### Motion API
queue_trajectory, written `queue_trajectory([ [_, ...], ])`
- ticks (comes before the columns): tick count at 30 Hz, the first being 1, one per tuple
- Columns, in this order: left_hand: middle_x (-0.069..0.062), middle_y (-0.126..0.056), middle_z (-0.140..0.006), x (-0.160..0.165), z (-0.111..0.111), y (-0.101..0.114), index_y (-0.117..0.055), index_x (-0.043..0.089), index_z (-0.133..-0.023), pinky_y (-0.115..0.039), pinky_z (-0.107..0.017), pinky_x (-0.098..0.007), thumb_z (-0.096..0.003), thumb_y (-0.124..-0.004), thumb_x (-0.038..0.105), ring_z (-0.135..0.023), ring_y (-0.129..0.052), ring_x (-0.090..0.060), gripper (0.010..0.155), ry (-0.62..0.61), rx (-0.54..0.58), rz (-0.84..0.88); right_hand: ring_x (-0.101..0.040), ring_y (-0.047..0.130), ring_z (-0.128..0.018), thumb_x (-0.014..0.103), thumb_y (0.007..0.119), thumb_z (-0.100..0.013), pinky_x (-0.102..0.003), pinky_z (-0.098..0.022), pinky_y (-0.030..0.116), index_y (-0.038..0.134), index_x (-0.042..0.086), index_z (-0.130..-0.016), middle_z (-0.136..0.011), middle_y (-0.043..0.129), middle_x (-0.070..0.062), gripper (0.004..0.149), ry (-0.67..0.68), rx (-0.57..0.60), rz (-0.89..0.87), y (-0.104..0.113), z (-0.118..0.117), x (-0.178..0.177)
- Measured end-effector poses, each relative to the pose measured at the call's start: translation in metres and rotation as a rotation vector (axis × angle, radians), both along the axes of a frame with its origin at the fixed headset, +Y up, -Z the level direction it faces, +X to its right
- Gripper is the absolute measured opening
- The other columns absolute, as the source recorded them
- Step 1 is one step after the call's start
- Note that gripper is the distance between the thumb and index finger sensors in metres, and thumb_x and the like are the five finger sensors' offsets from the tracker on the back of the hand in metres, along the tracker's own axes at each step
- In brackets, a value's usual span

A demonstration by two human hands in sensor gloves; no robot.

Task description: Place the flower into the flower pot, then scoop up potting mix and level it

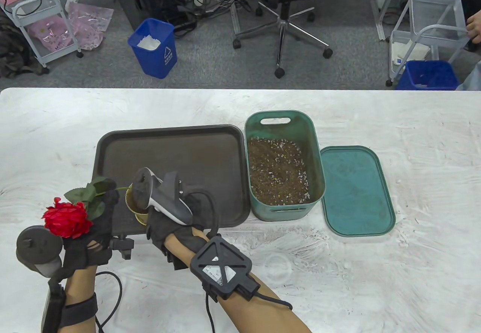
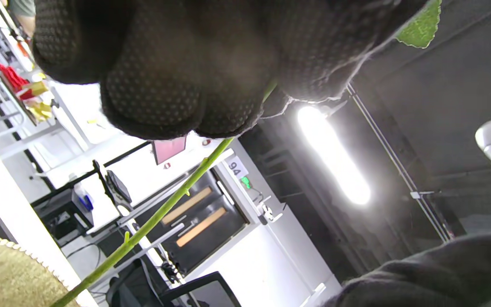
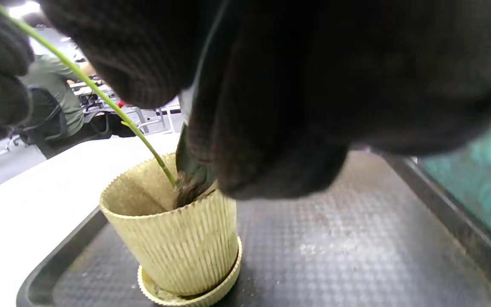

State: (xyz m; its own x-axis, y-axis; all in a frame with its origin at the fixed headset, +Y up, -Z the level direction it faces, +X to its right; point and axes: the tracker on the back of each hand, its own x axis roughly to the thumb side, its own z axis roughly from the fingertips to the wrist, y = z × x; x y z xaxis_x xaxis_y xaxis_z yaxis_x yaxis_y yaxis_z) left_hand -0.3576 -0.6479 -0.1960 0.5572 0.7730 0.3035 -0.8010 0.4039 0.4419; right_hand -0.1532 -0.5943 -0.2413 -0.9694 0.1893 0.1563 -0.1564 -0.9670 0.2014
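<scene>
A red rose [image 1: 67, 220] with green leaves leans left, its stem [image 3: 113, 106] running down into the ribbed yellow flower pot [image 3: 173, 238]. My left hand [image 1: 99, 212] grips the stem [image 2: 164, 209] just below the leaves. The pot [image 1: 132, 202] stands on a saucer at the front left of the dark tray [image 1: 169, 149]. My right hand [image 1: 165, 224] is right beside the pot and holds a small dark scoop [image 3: 188, 170]. The scoop's tip is inside the pot with some potting mix on it. In the table view the scoop is hidden by the hand and its tracker.
A green bin [image 1: 312, 130] of potting mix [image 1: 278, 171] stands right of the tray. Its green lid [image 1: 357, 190] lies flat further right. The white table is dusty. Beyond its far edge are an office chair, blue bins and carts.
</scene>
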Motion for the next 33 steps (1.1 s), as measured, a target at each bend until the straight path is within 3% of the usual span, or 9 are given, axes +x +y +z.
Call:
queue_trajectory([
  [5,0.000,-0.099,-0.069,-0.003,0.001,-0.003,-0.090,0.025,-0.080,-0.086,-0.046,-0.045,-0.0415,-0.085,0.041,-0.046,-0.105,-0.029,0.042,0.005,-0.006,0.035,-0.027,0.109,-0.022,0.034,0.085,-0.037,-0.038,-0.009,0.096,0.081,0.005,-0.080,-0.052,0.104,-0.013,0.052,0.010,0.015,0.016,0.008,0.003,0.000],
  [12,0.000,-0.099,-0.069,0.002,0.001,-0.001,-0.090,0.025,-0.080,-0.086,-0.045,-0.045,-0.0413,-0.085,0.041,-0.046,-0.105,-0.029,0.042,-0.010,-0.003,0.013,-0.028,0.108,-0.023,0.034,0.084,-0.038,-0.039,-0.010,0.095,0.081,0.005,-0.080,-0.052,0.104,-0.013,0.052,-0.057,0.018,-0.092,0.031,-0.006,0.037],
  [25,0.000,-0.099,-0.069,0.001,0.000,-0.001,-0.090,0.025,-0.080,-0.086,-0.045,-0.045,-0.0415,-0.085,0.042,-0.046,-0.105,-0.029,0.042,-0.002,-0.004,0.010,-0.030,0.107,-0.024,0.033,0.084,-0.038,-0.041,-0.011,0.094,0.081,0.004,-0.081,-0.052,0.103,-0.015,0.051,-0.392,0.045,-0.414,0.077,-0.034,0.172],
  [29,0.000,-0.099,-0.069,0.002,0.000,-0.001,-0.090,0.025,-0.080,-0.086,-0.045,-0.045,-0.0415,-0.085,0.042,-0.046,-0.105,-0.029,0.042,-0.005,-0.004,0.008,-0.031,0.107,-0.024,0.032,0.084,-0.038,-0.042,-0.011,0.094,0.081,0.004,-0.081,-0.052,0.103,-0.015,0.051,-0.531,0.058,-0.447,0.075,-0.044,0.222],
  [33,0.000,-0.099,-0.069,0.001,0.000,-0.001,-0.090,0.025,-0.080,-0.086,-0.045,-0.045,-0.0415,-0.085,0.042,-0.046,-0.105,-0.029,0.042,-0.004,-0.003,0.002,-0.031,0.107,-0.024,0.033,0.083,-0.038,-0.042,-0.011,0.094,0.081,0.004,-0.081,-0.053,0.103,-0.015,0.051,-0.619,0.027,-0.331,0.062,-0.062,0.253],
])
